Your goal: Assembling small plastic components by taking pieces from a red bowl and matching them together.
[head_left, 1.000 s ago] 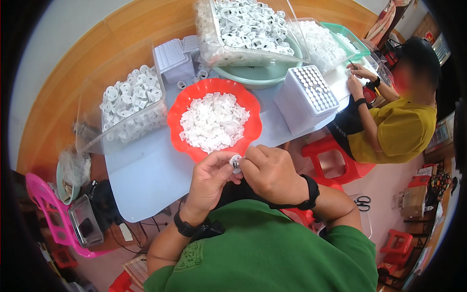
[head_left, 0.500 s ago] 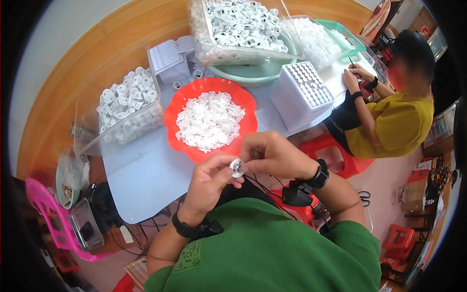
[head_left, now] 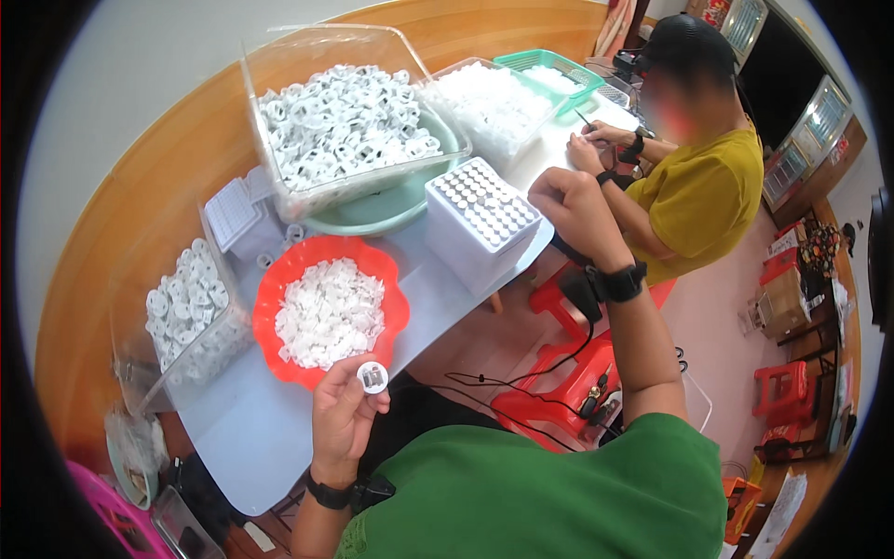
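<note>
My left hand (head_left: 343, 415) pinches a small round white plastic part (head_left: 372, 377) between thumb and fingers, just past the near rim of the red basin. Its open face, with a dark and metallic middle, is turned up. My right hand (head_left: 579, 210) is raised beside the upper right edge of a stack of white trays (head_left: 480, 238), its fingers curled together. What it holds, if anything, cannot be made out. The stack's top carries rows of round white pieces. Small flat white pieces (head_left: 331, 312) fill the red wavy-rimmed basin (head_left: 268, 307).
A clear bin (head_left: 372, 168) heaped with white parts rests on a pale green basin (head_left: 372, 222). Another clear bin (head_left: 140, 377) stands at the left. Across the table (head_left: 247, 456), a person in a yellow shirt (head_left: 708, 191) works with a thin tool. Red stools (head_left: 568, 391) and cables are at the right.
My right hand has left the round part and moved up and right to the tray stack. My left hand keeps the part. The view has swung to the right.
</note>
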`<move>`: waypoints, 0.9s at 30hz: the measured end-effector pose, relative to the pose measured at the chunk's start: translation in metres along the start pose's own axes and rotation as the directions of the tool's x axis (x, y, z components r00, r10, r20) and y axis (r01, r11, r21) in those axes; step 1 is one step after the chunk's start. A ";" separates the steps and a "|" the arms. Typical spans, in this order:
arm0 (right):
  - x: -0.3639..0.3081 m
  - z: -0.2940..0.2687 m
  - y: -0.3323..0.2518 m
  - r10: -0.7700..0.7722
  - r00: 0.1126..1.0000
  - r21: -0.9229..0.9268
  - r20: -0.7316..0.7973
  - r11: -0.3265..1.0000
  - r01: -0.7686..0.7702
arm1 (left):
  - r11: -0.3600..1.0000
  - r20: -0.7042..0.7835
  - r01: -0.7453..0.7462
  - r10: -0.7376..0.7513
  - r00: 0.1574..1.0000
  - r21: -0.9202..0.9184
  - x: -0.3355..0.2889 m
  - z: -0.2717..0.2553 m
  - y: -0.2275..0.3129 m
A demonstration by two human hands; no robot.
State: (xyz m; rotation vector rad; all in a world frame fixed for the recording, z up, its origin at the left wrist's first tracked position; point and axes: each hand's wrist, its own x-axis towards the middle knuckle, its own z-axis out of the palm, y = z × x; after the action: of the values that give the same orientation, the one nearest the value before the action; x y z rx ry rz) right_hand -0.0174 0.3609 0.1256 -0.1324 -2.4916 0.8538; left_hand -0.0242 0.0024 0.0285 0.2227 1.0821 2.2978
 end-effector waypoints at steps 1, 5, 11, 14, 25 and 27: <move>0.006 0.001 0.014 0.001 1.000 -0.003 -0.010 1.000 -0.001 | 1.000 -0.006 0.014 -0.014 1.000 0.013 0.001 0.000 0.000; 0.023 0.005 0.039 -0.103 0.995 -0.115 0.002 0.988 0.102 | 1.000 0.014 0.016 -0.016 1.000 0.012 0.006 0.000 -0.004; 0.032 0.017 0.031 -0.095 0.995 -0.177 0.037 0.979 0.100 | 1.000 -0.025 0.018 -0.018 1.000 0.015 0.007 0.002 -0.003; 0.032 0.017 0.033 -0.092 0.992 -0.198 0.085 0.974 0.107 | 1.000 -0.018 0.017 -0.017 1.000 0.012 0.008 0.001 -0.003; 0.029 0.019 0.029 0.019 0.978 -0.100 0.207 0.995 0.002 | 1.000 -0.021 0.014 -0.014 1.000 -0.006 0.005 0.000 -0.002; 0.029 0.018 0.032 -0.040 0.982 -0.073 0.184 0.996 0.055 | 1.000 -0.026 0.014 -0.014 1.000 -0.004 0.004 0.002 -0.001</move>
State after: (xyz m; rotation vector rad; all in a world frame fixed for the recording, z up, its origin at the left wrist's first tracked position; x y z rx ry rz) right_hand -0.0541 0.3834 0.1065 -0.0219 -2.6886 0.7801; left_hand -0.0267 0.0061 0.0287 0.1841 1.0888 2.2954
